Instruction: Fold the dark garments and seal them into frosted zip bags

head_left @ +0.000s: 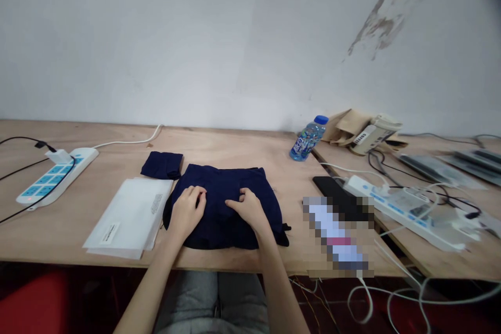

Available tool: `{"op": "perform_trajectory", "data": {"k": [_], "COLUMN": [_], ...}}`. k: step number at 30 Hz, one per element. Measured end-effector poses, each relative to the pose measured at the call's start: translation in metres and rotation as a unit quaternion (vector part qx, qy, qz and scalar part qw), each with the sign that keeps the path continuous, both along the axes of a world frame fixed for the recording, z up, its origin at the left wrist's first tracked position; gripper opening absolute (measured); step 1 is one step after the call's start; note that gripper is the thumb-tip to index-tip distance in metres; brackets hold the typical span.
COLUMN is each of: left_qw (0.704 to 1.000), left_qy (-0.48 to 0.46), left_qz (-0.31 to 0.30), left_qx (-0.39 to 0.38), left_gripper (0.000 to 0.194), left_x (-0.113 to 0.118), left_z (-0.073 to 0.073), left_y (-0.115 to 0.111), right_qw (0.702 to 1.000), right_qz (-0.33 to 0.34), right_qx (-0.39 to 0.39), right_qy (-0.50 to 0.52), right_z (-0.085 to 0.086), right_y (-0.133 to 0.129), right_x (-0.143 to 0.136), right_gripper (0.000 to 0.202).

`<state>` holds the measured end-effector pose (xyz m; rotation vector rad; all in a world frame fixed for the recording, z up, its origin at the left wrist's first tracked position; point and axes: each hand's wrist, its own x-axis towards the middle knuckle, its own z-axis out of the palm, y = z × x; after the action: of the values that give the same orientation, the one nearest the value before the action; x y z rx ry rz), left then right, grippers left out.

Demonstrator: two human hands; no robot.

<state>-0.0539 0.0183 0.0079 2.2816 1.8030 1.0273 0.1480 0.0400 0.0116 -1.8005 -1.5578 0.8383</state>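
A folded navy garment [219, 209] lies flat in front of me, near the table's front edge, with a black strap end sticking out at its right corner. On its left part rests my left hand [190, 211], fingers curled and thumb tip close to the fingertips at the cloth. My right hand [249, 210] touches the right part, thumb stretched inward and apart from the bent fingers. Behind the left hand sits a small folded navy cloth [162, 165]. Translucent plastic bags with printed labels [127, 214] are stacked left of the garment.
A white power strip [57, 180] stands at the left. To the right are a blue-capped bottle [308, 140], a black phone-like slab [338, 195], a blurred-out device [336, 237] and another power strip [403, 211]. Cables run over the table edge. A paper bag [348, 125] lies behind.
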Motion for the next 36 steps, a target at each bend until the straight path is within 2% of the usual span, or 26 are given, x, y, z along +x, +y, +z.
{"op": "perform_trajectory", "data": {"k": [5, 10, 15, 20, 23, 26, 32, 36], "left_qw": [0.998, 0.998, 0.998, 0.998, 0.998, 0.998, 0.998, 0.997], "left_qy": [-0.031, -0.006, 0.006, 0.004, 0.005, 0.004, 0.004, 0.004], "left_qz": [0.048, 0.052, 0.057, 0.058, 0.057, 0.059, 0.067, 0.073], "left_qx": [-0.006, -0.018, -0.015, -0.009, -0.011, -0.012, -0.014, -0.012], "left_gripper": [0.017, 0.019, 0.020, 0.021, 0.021, 0.021, 0.022, 0.021], "left_x": [-0.023, -0.026, -0.022, -0.021, -0.020, -0.019, -0.018, -0.017], "left_z": [-0.014, -0.034, -0.038, -0.035, -0.034, -0.033, -0.036, -0.037], "left_y": [-0.027, -0.041, -0.045, -0.045, -0.046, -0.047, -0.046, -0.045], "right_qw": [0.996, 0.983, 0.938, 0.931, 0.935, 0.950, 0.982, 0.989], "right_qz": [0.031, 0.066, 0.074, 0.085, 0.093, 0.086, 0.067, 0.092], "right_qx": [0.068, 0.084, 0.048, 0.049, 0.050, 0.042, 0.026, 0.064], "right_qy": [0.048, 0.147, 0.336, 0.352, 0.339, 0.298, 0.175, 0.099], "right_z": [-0.006, 0.010, 0.039, 0.053, 0.049, 0.033, -0.005, -0.003], "right_y": [0.005, 0.022, 0.069, 0.130, 0.159, 0.173, 0.178, 0.182], "right_x": [0.004, 0.008, -0.001, -0.054, -0.087, -0.101, -0.088, -0.081], "right_gripper": [0.043, 0.043, 0.050, 0.048, 0.043, 0.040, 0.032, 0.035]}}
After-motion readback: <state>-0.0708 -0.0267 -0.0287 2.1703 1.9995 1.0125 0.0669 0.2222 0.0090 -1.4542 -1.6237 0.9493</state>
